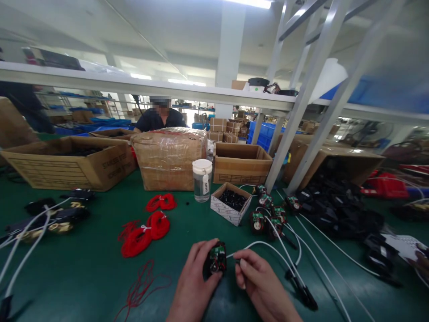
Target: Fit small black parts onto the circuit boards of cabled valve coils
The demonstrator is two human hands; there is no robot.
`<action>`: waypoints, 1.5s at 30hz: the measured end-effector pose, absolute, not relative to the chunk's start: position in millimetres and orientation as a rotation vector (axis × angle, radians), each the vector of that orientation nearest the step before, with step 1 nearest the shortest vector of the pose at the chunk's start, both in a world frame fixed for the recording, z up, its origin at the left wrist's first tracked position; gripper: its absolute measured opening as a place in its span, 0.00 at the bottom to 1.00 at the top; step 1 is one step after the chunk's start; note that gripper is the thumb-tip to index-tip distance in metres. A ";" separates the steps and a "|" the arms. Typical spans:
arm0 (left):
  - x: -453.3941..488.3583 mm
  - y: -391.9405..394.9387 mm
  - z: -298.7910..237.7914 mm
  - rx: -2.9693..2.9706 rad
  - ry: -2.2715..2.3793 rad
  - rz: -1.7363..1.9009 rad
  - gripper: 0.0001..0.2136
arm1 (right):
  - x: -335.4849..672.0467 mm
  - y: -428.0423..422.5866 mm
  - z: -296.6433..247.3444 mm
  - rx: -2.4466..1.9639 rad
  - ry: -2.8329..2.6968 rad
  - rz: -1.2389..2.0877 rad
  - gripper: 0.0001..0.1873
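My left hand (198, 278) is closed around a small black housing with a green circuit board (217, 257), which it keeps on the table. A white cable (263, 243) comes out of the housing's right side and curves away to the right. Just right of the housing is my right hand (256, 277), thumb and forefinger pinched together near the cable. Something small and dark shows at its fingertips, too small to name. More housings with green boards (257, 221) are grouped beyond my right hand, some with white cables attached.
A small carton of black parts (231, 215) stands behind the housings, beside a lidded clear jug (202, 185). Red wire bundles (145, 235) lie on the left. Large cardboard boxes (167, 161) line the back, where a person sits. Black parts (345, 219) are heaped right, past the metal posts (301, 112).
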State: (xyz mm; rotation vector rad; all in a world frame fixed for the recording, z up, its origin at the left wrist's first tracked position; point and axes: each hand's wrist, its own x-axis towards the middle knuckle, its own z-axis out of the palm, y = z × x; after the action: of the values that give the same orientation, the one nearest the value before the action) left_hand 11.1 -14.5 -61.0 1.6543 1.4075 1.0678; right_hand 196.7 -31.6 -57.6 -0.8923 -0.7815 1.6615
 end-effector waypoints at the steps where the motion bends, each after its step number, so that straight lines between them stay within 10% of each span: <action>1: 11.3 -14.5 -61.3 1.651 1.409 1.062 0.29 | 195.1 -32.7 -58.0 -0.854 -0.770 1.678 0.19; 45: 10.6 -16.8 -66.8 1.681 1.388 1.074 0.30 | 178.8 -30.3 -67.9 -1.014 -0.765 1.463 0.21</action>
State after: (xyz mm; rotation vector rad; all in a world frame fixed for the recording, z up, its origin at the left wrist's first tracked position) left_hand 10.6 -16.8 -66.8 1.6810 1.3883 1.0736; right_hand 178.8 -30.3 -67.9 -1.0138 -0.7649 1.4627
